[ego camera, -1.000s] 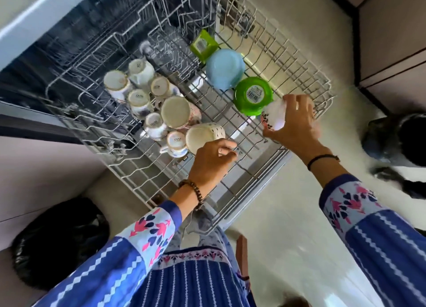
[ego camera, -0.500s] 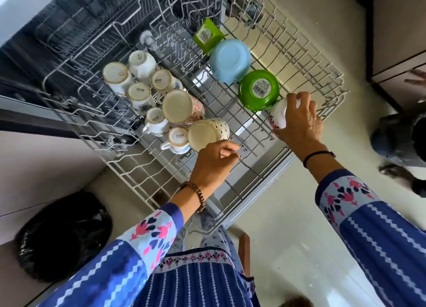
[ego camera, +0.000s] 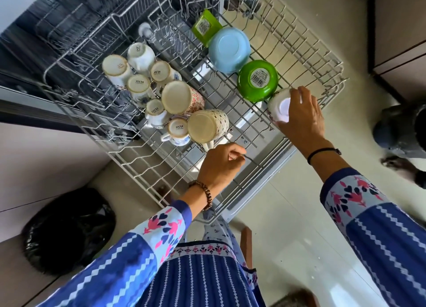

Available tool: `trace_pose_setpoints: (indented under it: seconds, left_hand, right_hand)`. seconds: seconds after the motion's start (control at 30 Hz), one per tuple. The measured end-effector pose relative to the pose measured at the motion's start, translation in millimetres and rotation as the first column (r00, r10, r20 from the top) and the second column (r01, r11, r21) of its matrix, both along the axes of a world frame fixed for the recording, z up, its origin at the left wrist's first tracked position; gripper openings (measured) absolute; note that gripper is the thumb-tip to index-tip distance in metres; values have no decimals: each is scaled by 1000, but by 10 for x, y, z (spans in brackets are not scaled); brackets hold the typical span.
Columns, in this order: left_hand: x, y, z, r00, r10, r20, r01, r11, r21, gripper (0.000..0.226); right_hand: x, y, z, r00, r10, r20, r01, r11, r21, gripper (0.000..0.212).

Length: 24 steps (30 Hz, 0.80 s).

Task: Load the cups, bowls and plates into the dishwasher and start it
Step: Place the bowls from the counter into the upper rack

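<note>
Rack [ego camera: 147,168] pulled out over the floor. Cups [ego camera: 141,85] and two mugs [ego camera: 179,98] sit base-up in a bunch on its L half.

R side row, back to front: green tub [ego camera: 205,27], blue bowl [ego camera: 229,50], green bowl [ego camera: 257,80], all inverted.

Task item: small white bowl [ego camera: 280,107], base-up and tilted, at the rack's R edge toward the front corner. It's just beside the green bowl, maybe touching it.

R hand [ego camera: 302,115]: fingers spread over the bowl's far side, thumb at the near rim, holding it.

L hand [ego camera: 219,166]: fingers curled tight, pinching a rack wire nr the front edge, prob. to steady the rack.

Handling (est.): looks ceramic, so light, rigid and chippable vs the neighbour bowl and tines. Glaze slick if wet. Best grip is across the rim w/ thumb opposed, as it's held here. Seat the rim between tines before releasing it.

No plates in view.
</note>
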<state>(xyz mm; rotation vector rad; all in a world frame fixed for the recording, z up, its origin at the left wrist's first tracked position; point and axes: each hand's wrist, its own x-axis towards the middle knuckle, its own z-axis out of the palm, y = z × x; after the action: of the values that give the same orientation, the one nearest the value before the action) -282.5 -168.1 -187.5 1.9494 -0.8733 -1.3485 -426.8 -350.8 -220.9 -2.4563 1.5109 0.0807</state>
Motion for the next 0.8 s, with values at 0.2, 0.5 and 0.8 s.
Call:
trace_pose_setpoints:
  seconds: [0.2, 0.5, 0.8]
  left_hand:
    - [-144, 69, -14, 992, -98, 85, 100, 995, -24, 23]
    - [-354, 145, -40, 952, -282, 115, 280, 959, 36, 46]
    - [-293, 188, -59, 934, -293, 205, 313, 947, -74, 36]
  right_hand:
    - [-200, 156, 103, 957, -18, 288, 38, 997, -62, 53]
    - [-412, 685, 230, 676, -467, 570, 467, 870, 159, 29]
    - [-254, 797, 227, 542, -651, 532, 577, 748, 328, 2]
